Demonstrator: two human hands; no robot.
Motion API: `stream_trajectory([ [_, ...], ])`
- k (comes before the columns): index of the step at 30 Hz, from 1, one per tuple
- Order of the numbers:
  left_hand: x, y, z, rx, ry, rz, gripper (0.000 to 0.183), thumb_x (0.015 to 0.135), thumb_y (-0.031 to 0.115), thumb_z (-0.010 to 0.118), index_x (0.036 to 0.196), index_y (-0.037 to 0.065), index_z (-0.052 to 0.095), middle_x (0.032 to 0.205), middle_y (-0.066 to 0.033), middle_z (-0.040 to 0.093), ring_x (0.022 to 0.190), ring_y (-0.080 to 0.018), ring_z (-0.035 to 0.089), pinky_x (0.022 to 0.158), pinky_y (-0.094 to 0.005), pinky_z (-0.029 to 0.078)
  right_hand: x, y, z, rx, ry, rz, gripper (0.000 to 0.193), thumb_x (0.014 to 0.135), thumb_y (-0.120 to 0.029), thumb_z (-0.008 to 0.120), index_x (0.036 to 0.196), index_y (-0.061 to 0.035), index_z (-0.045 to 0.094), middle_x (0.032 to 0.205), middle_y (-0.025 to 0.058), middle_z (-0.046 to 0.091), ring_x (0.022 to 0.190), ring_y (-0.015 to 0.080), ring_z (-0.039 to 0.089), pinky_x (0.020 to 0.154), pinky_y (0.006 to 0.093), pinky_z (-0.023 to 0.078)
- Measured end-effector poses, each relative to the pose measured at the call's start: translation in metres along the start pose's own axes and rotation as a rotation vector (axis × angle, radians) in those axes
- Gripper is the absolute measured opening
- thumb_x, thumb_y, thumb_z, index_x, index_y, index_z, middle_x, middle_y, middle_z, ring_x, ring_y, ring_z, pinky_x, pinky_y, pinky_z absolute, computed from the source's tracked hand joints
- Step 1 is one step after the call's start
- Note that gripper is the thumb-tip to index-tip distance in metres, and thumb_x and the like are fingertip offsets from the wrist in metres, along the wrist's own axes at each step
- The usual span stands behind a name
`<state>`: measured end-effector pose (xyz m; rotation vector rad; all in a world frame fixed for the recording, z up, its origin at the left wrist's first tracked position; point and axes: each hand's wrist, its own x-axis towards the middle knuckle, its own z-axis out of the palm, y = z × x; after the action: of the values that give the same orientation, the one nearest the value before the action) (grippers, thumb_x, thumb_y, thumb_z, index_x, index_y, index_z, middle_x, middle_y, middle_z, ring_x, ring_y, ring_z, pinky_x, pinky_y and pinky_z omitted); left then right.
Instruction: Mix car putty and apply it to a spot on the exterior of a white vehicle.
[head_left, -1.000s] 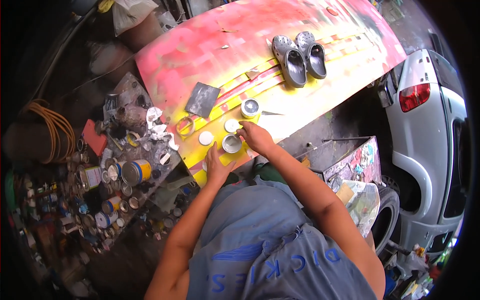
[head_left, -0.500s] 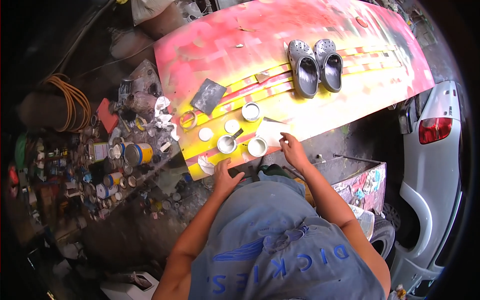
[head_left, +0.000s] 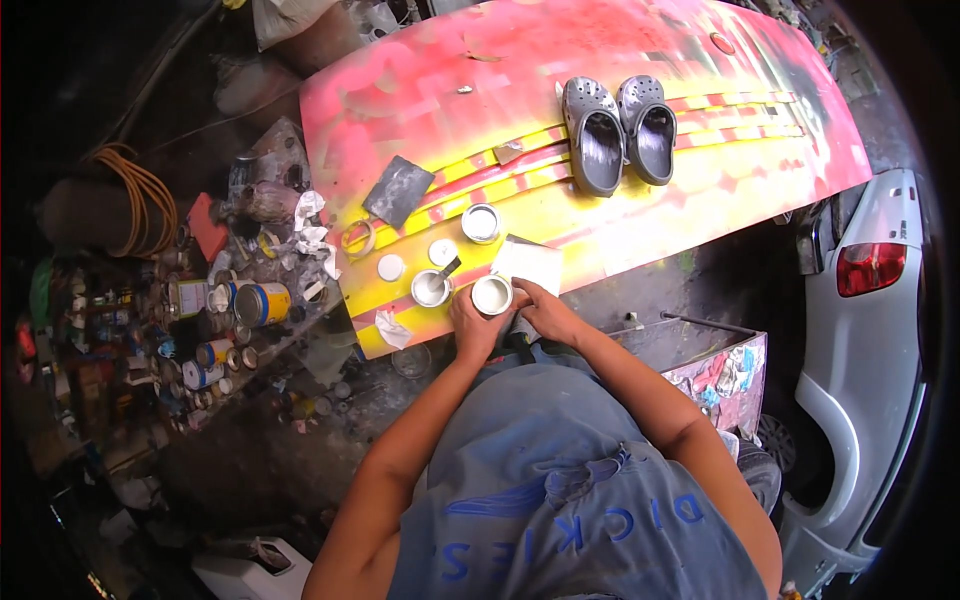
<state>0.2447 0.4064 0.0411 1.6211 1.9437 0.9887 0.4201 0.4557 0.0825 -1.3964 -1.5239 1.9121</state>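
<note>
Near the panel's front edge stands an open can of pale paint (head_left: 491,293). My left hand (head_left: 474,325) wraps round its left and near side. On its other side, my right hand (head_left: 545,314) has its fingers closed against the wall of the can. Just left is a second open can (head_left: 428,291) with a dark flat stick or scraper (head_left: 450,268) leaning out of it. A third open can (head_left: 481,223) stands farther back. Two round white lids (head_left: 391,267) lie beside the cans, and a white sheet or board (head_left: 530,262) lies behind my right hand.
The pink and yellow panel (head_left: 420,130) also bears a pair of dark clogs (head_left: 598,135), a grey abrasive sheet (head_left: 399,191), a tape roll (head_left: 358,239) and crumpled paper (head_left: 392,328). Cluttered paint tins (head_left: 262,304) stand left. A silver car (head_left: 840,370) and an open bin (head_left: 700,350) are right.
My left hand has moved right and my right hand left and nearer, both meeting at the near right can. They were empty and apart before. The view has shifted slightly.
</note>
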Motion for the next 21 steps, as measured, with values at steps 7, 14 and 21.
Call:
stream_trajectory([
  [7,-0.004,0.009,-0.017,-0.067,-0.044,0.01,0.076,0.071,0.029,0.088,0.132,0.005,0.048,0.127,-0.0186,0.056,0.117,-0.0398,0.053,0.101,-0.0523,0.038,-0.003,0.004,-0.001,-0.019,0.012,-0.039,0.055,0.085,0.009,0.049,0.14,0.0029,0.047,0.11,0.0134,0.067,0.1,0.0215,0.064,0.09,0.0315,0.05],
  [14,-0.007,0.023,-0.035,-0.591,-0.263,-0.225,0.079,0.078,0.015,0.078,0.144,0.002,0.036,0.136,-0.0209,0.051,0.13,-0.036,0.05,0.108,-0.0461,0.041,-0.023,-0.009,-0.008,0.128,-0.031,-0.034,0.051,0.09,0.012,0.047,0.137,-0.0051,0.046,0.13,0.0113,0.056,0.124,0.0218,0.056,0.095,0.0329,0.049],
  [21,0.001,0.032,-0.049,-0.505,-0.286,-0.048,0.091,0.073,0.013,0.086,0.144,0.003,0.031,0.139,-0.02,0.046,0.129,-0.0329,0.05,0.107,-0.0443,0.042,-0.04,-0.027,0.0,0.224,-0.069,-0.081,0.048,0.089,0.014,0.045,0.135,-0.0019,0.045,0.137,0.0134,0.053,0.128,0.0246,0.055,0.106,0.035,0.045],
])
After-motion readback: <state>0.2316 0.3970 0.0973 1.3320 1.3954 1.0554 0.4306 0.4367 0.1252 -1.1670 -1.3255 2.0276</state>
